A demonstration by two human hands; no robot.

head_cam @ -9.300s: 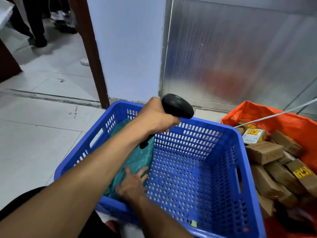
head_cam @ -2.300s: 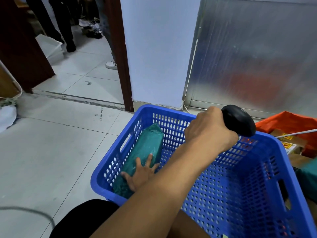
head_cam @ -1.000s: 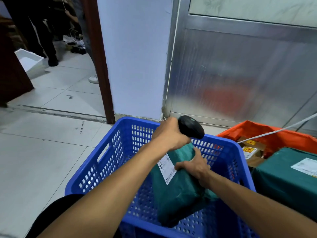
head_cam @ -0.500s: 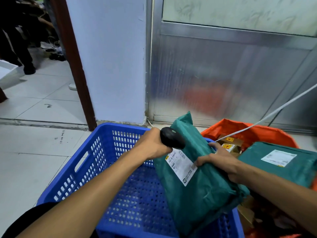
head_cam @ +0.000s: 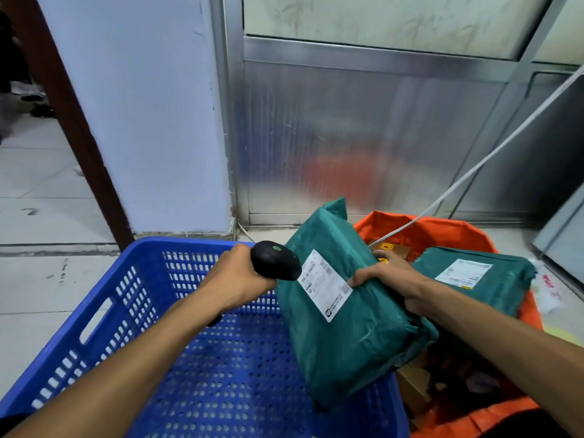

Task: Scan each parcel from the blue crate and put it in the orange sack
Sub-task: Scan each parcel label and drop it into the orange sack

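My right hand (head_cam: 392,279) grips a green poly-bag parcel (head_cam: 347,336) by its upper right edge. The parcel is tilted above the right rim of the blue crate (head_cam: 104,314), and its white label (head_cam: 325,286) faces up. My left hand (head_cam: 237,279) grips a black handheld scanner (head_cam: 275,260), whose head almost touches the label's upper left corner. To the right stands the orange sack (head_cam: 442,229). In it lie another green parcel (head_cam: 493,279) and cardboard boxes (head_cam: 414,387).
A white cable (head_cam: 474,165) runs from the sack's mouth up to the right. Behind the crate and sack stand a white pillar (head_cam: 142,121) and a metal door panel (head_cam: 363,137). Tiled floor (head_cam: 38,279) lies to the left.
The green parcel went from lying at the crate's left side to being lifted over its right rim. In the last half second the scanner has come closer to the label.
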